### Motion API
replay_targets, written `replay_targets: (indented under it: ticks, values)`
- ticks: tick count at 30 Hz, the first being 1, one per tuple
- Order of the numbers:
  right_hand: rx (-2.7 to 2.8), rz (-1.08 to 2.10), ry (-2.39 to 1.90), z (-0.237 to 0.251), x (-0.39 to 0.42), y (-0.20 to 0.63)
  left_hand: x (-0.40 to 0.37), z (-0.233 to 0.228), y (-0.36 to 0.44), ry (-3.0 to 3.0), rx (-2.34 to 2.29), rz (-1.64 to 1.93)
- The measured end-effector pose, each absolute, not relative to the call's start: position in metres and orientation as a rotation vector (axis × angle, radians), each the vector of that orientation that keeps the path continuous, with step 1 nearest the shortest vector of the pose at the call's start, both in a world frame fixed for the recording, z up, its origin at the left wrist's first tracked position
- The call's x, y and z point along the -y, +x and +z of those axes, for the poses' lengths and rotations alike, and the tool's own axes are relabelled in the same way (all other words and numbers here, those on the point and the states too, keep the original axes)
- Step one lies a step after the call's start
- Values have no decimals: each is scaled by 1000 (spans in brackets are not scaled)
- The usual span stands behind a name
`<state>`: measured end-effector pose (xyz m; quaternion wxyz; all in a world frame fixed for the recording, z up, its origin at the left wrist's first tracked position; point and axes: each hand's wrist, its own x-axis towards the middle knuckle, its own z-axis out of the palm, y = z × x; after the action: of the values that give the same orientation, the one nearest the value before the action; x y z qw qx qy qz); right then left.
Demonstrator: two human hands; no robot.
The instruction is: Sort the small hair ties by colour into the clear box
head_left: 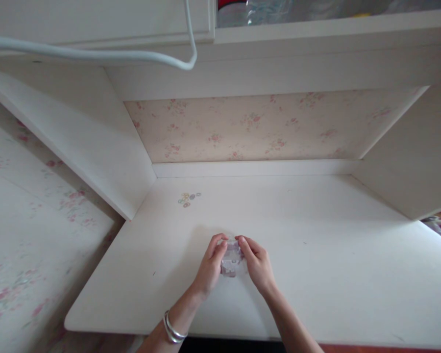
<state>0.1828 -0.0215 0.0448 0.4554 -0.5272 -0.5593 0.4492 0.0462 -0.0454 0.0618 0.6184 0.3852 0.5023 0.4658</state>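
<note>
Between my two hands is a small clear plastic bag (231,262) with pale purplish markings or contents that I cannot make out. My left hand (210,267), with silver bangles at its wrist, pinches the bag's upper left edge between thumb and fingers. On the opposite side, the thumb and fingers of my right hand (257,267) grip the upper right edge. The bag is held just over the white desk (316,279), near its front. Farther back on the left lies a loose group of small coloured rings (192,197), several of them, apart from both hands.
White side panels (88,127) rise at the desk's left and right, with a flowered back wall (253,127) between them. Above hangs a cabinet shelf (316,37) holding plastic-wrapped items. A white cable (132,55) crosses the upper left.
</note>
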Motion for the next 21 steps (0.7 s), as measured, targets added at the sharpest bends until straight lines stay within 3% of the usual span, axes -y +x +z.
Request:
replay_targets:
  ticks: [21]
  values:
    - [1473,1078,-1258,48,22,183,54,63,54,800,-1224,1124]
